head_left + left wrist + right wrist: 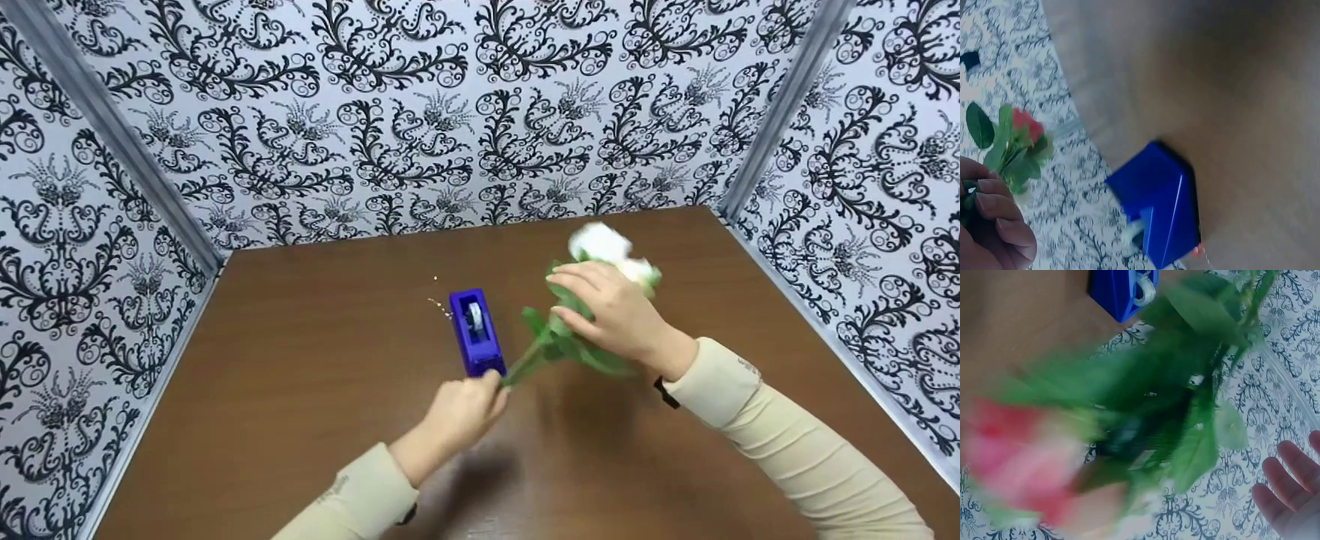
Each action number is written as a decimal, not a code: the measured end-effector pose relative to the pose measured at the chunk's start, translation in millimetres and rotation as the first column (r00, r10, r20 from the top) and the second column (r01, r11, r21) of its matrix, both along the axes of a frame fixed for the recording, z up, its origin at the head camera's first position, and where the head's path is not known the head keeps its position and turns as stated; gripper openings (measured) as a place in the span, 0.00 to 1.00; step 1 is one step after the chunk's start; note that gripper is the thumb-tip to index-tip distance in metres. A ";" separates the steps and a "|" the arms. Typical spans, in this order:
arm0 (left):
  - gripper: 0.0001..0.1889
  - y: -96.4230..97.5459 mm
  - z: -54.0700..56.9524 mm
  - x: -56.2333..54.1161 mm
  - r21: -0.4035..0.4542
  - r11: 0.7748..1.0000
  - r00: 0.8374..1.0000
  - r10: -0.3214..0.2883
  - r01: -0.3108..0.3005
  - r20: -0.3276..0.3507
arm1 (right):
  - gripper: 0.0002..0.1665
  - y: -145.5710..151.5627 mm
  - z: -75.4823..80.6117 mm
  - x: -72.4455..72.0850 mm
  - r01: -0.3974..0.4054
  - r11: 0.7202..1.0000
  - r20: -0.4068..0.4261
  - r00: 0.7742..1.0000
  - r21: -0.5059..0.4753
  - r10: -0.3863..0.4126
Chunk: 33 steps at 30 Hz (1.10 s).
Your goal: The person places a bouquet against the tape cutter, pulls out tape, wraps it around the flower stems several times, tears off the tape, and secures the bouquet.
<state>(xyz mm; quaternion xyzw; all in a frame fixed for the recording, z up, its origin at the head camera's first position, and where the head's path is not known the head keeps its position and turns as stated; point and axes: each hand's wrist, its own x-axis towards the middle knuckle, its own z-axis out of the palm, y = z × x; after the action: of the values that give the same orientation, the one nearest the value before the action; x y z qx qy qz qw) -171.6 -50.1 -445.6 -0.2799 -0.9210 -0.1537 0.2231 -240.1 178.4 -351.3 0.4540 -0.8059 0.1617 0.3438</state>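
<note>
A bunch of artificial-looking flowers slants up and to the right over the table, its white blooms (600, 241) blurred at the top. Its stems (523, 365) are gripped low down by my left hand (459, 409), whose fingers curl round them in the left wrist view. Beside the leaves and blooms is my right hand (619, 311), fingers extended; the right wrist view shows those fingers (1289, 486) apart from the foliage. A pink-red bloom (1022, 455) shows there too. Just beyond my left hand stands a blue tape dispenser (480, 349) with a tape roll (474, 316) in it.
Left of the dispenser, a thin strand of small pale beads (440, 306) lies on the brown table (315, 375). Walls with black-and-white scroll patterns (420, 135) enclose the back and both sides.
</note>
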 end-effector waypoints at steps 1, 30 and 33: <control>0.12 3.4 -5.3 1.4 -0.018 1.000 0.999 -0.018 0.017 -0.029 | 0.22 -1.3 -0.9 -0.8 -0.001 1.000 0.013 1.000 0.008 0.000; 0.14 18.9 -90.5 6.5 -0.432 0.862 0.949 -0.313 0.264 -0.046 | 0.20 -52.4 -38.5 -21.4 0.012 0.978 0.315 0.946 0.209 -0.079; 0.14 15.9 -92.1 6.8 -0.424 0.859 0.952 -0.305 0.288 0.028 | 0.20 -52.1 -41.3 -21.7 0.008 0.980 0.311 0.948 0.201 -0.071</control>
<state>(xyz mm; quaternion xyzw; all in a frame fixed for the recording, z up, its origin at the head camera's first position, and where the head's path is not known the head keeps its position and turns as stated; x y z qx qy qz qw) -164.9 -34.1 -537.7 -0.4629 -0.8735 0.0228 0.1494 -261.8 126.4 -392.6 0.4379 -0.8715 0.1448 0.1667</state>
